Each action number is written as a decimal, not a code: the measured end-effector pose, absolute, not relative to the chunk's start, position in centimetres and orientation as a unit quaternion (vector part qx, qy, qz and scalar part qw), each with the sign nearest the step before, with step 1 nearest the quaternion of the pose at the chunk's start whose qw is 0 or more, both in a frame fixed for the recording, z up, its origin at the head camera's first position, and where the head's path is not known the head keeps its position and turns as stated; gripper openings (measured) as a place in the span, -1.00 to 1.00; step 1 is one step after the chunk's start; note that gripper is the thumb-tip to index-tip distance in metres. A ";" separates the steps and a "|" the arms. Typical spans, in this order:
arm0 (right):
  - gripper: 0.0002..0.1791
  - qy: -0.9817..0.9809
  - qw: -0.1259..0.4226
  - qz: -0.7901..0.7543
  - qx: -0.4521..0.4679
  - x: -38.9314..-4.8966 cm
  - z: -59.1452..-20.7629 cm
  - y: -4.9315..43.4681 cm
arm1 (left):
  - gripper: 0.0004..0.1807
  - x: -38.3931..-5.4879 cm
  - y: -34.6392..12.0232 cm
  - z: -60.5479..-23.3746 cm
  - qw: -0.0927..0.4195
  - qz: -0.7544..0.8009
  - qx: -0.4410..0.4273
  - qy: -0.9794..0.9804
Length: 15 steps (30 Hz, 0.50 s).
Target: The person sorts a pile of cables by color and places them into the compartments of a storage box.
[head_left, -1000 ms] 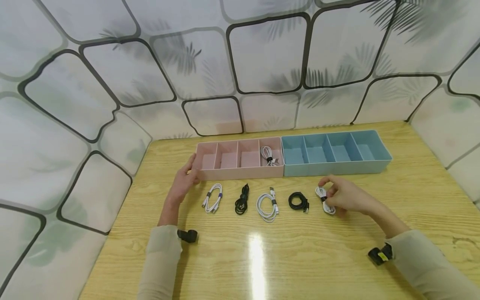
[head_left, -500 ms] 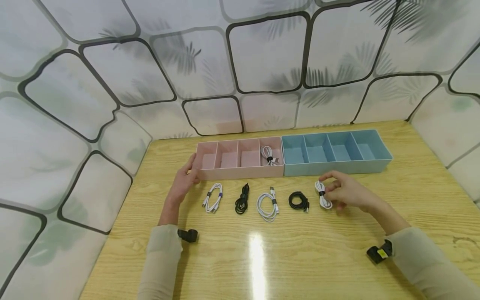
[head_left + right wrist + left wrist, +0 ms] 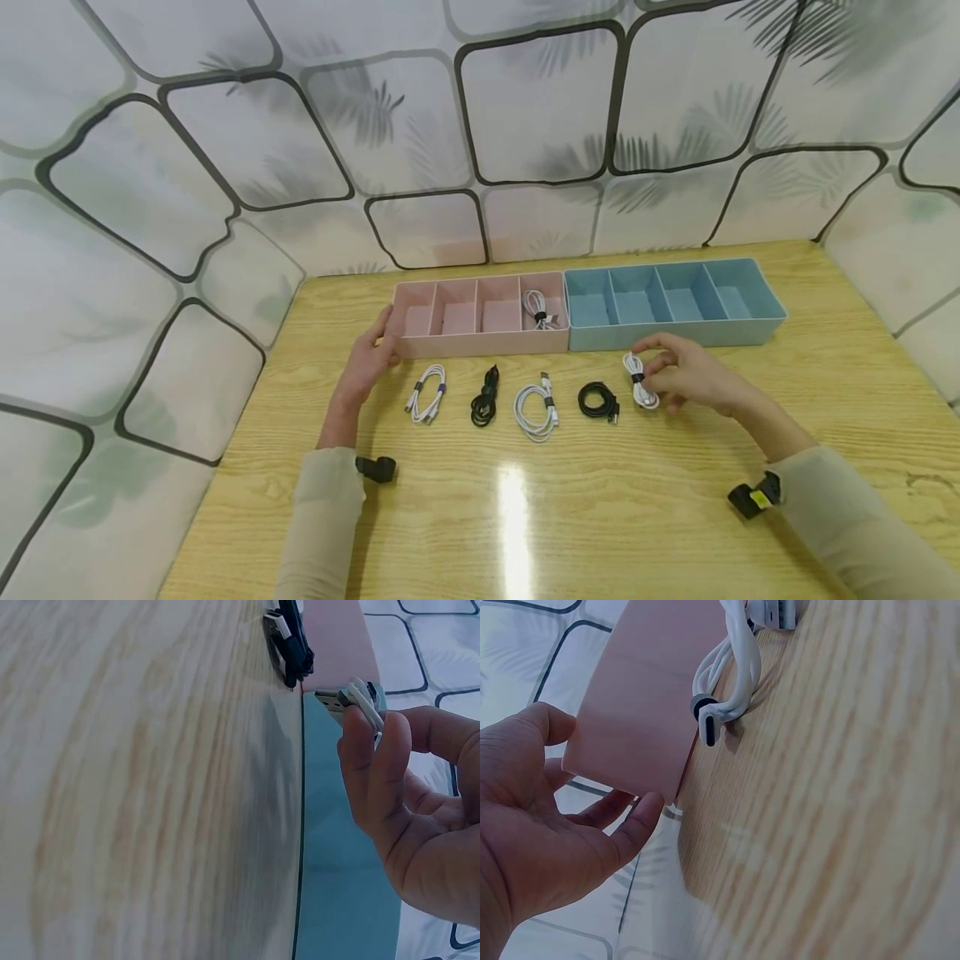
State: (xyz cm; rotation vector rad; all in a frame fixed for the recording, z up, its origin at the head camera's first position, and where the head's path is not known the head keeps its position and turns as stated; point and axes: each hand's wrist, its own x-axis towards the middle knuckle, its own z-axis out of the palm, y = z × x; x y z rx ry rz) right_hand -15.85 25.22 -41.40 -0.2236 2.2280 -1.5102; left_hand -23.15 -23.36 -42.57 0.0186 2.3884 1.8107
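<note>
My right hand (image 3: 693, 379) pinches a coiled white cable (image 3: 633, 365) with a dark tie round its middle. In the right wrist view this cable (image 3: 360, 696) is between thumb and fingertips, held off the table in front of the blue divided box (image 3: 738, 333). My left hand (image 3: 366, 362) holds the left end of the pink divided box (image 3: 480, 345); in the left wrist view the thumb is at its front corner and a bent finger at the opposite edge. Another tied white cable (image 3: 536, 307) lies in the pink box's rightmost compartment.
Before the boxes lie a white cable with purple ties (image 3: 438, 408), a black cable (image 3: 484, 404), a larger white cable (image 3: 529, 430) and a coiled black cable (image 3: 585, 403). The boxes stand end to end, near a patterned curtain (image 3: 540, 108) behind the wooden table (image 3: 600, 517).
My right hand has raised the white cable and carried it slightly left and away from me, toward the blue box. The left hand stays at the pink box.
</note>
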 end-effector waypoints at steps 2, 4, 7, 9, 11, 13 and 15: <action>-0.34 0.806 0.218 -0.544 -0.082 -16.0 -41.1 24.9 | -0.38 -23.3 -23.5 -43.1 0.067 0.600 0.008 0.797; -0.33 0.808 0.217 -0.541 -0.086 -16.1 -40.9 24.6 | -0.38 -23.4 -23.5 -43.3 0.062 0.597 0.014 0.800; -0.32 0.810 0.217 -0.538 -0.091 -16.4 -40.5 24.0 | -0.38 -23.3 -23.5 -43.4 0.055 0.598 0.013 0.799; -0.33 0.811 0.216 -0.534 -0.096 -16.6 -40.3 23.5 | -0.38 -23.4 -23.5 -43.4 0.053 0.600 0.012 0.798; -0.34 0.814 0.216 -0.531 -0.100 -16.8 -40.0 23.0 | -0.37 -23.4 -23.5 -43.5 0.052 0.601 0.010 0.797; -0.35 0.818 0.213 -0.524 -0.106 -17.1 -39.7 22.6 | -0.38 -23.5 -23.5 -43.5 0.051 0.600 0.011 0.798; -0.36 0.823 0.207 -0.518 -0.109 -17.4 -39.5 22.1 | -0.38 -23.5 -23.6 -43.6 0.048 0.599 0.012 0.799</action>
